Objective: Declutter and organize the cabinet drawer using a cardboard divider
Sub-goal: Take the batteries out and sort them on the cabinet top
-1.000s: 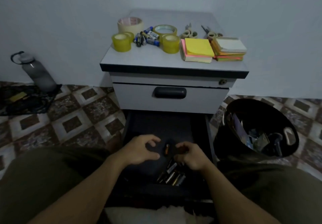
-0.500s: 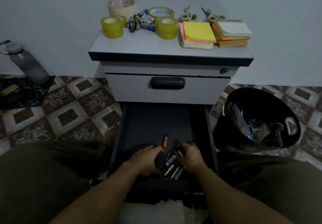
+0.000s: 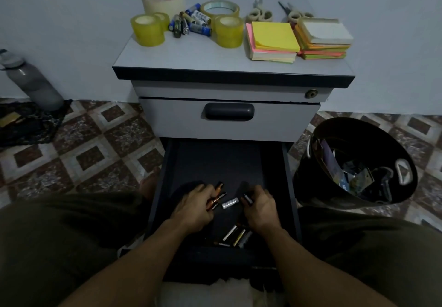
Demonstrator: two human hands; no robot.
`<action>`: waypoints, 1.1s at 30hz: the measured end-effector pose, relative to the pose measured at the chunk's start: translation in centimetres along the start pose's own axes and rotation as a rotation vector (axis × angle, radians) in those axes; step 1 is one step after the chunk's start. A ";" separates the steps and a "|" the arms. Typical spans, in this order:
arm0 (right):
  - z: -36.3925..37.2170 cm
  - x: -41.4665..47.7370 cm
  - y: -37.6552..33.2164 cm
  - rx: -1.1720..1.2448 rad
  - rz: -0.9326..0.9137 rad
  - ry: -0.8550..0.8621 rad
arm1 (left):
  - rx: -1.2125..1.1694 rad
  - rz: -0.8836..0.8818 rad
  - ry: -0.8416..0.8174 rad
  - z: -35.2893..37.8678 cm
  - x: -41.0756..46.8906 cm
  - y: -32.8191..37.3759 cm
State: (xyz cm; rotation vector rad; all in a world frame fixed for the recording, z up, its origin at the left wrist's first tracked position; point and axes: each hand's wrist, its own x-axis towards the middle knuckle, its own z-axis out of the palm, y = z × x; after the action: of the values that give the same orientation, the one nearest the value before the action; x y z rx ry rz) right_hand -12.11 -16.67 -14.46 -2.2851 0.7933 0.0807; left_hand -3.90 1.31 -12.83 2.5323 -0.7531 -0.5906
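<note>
The cabinet's bottom drawer [image 3: 289,187] is pulled open, dark inside. Both my hands are in it. My left hand [image 3: 195,207] grips several copper-coloured batteries [image 3: 216,199]. My right hand [image 3: 259,207] pinches a dark battery [image 3: 247,198]. A silver battery [image 3: 230,203] lies on the drawer floor between the hands. Several more loose batteries [image 3: 235,235] lie near the drawer's front, below my right wrist. No cardboard divider is in view.
On the cabinet top [image 3: 191,58] sit tape rolls [image 3: 148,29], a battery pile [image 3: 191,21], scissors [image 3: 259,12] and sticky-note stacks [image 3: 273,35]. A black bin [image 3: 358,163] of rubbish stands right of the drawer. A grey bottle [image 3: 31,82] stands on the tiled floor at left.
The view has dropped closer to the drawer. My left hand has gathered several batteries into its grip; my right hand has picked up a dark one. The pile near the front is smaller.
</note>
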 end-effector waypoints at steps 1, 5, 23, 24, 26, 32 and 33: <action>0.0 0.0 0.0 -0.008 0.001 -0.006 | -0.020 -0.007 0.002 0.1 0.0 -0.1; -0.2 -0.1 -0.2 0.008 0.005 -0.040 | -0.026 0.005 0.024 0.4 0.1 -0.2; -0.6 -0.4 -0.6 0.304 0.049 -0.028 | -0.333 -0.055 0.048 0.0 -0.2 -1.2; -0.6 -0.4 -0.7 0.331 0.063 -0.015 | -0.371 -0.079 0.062 -0.2 -0.4 -1.3; -0.8 -0.5 -0.9 0.378 0.089 0.009 | -0.425 -0.124 0.094 -0.6 -0.7 -1.3; -1.3 -0.7 -2.4 0.418 0.069 0.022 | -0.600 -0.204 0.161 -3.1 -1.5 -0.4; -1.5 -0.7 -2.8 0.434 0.061 0.022 | -0.621 -0.199 0.171 -3.8 -1.7 0.0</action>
State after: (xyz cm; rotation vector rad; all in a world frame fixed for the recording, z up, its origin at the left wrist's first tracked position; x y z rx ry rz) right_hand -11.34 -15.72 -11.48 -1.8554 0.8039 -0.0824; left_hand -3.27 3.34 -9.29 2.0475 -0.2048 -0.5566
